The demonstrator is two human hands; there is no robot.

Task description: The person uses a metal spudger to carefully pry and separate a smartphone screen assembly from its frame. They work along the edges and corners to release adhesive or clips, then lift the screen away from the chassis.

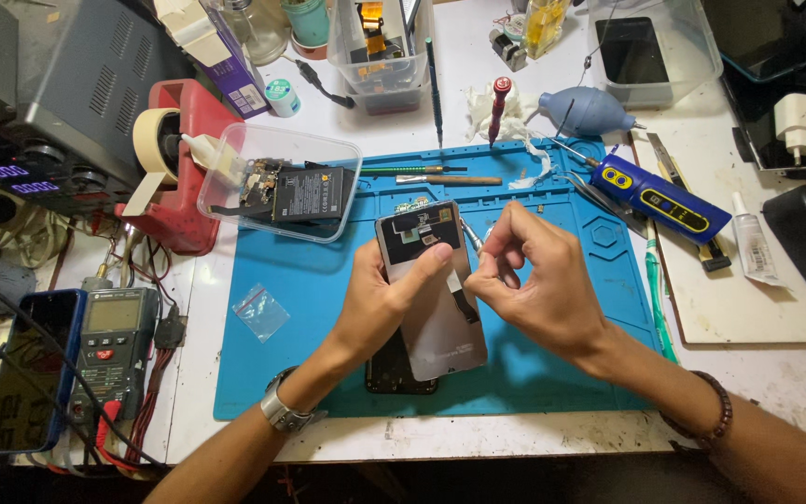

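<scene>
White workbench, scuffed and stained, blue work mat spread across it, bright even light

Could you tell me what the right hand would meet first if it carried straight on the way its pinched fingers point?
Probably the grey rectangular phone panel: the right hand points left at its black flex strip, almost touching. Just behind lies the left hand's thumb, though depth is unclear.

We wear a silver metal watch on our left wrist, dark beaded bracelet on our right; forearms bare.
</scene>
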